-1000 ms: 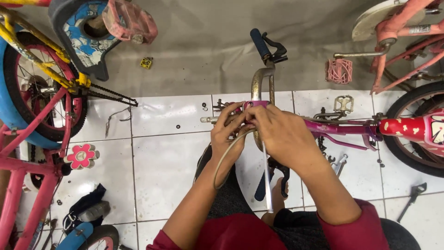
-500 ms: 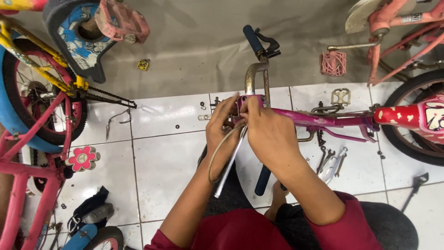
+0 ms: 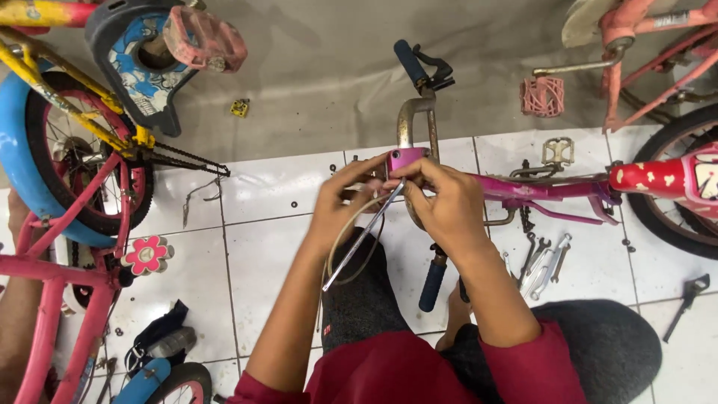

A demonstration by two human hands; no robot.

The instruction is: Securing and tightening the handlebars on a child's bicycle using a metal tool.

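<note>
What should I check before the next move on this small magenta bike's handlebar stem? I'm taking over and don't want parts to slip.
1. Left hand at the magenta stem head: ok, fingers reach it.
2. Right hand gripping beside the stem: ok.
3. Thin silver metal rod held between the hands: ok, slanting down toward the knee.
4. Curved grey cable clear of the rod: cannot tell, they overlap.
5. Chrome handlebar with blue grips seated straight: cannot tell, hands cover the joint.
6. Silver wrenches on the white tile floor within reach: ok, beside the right knee.
</note>
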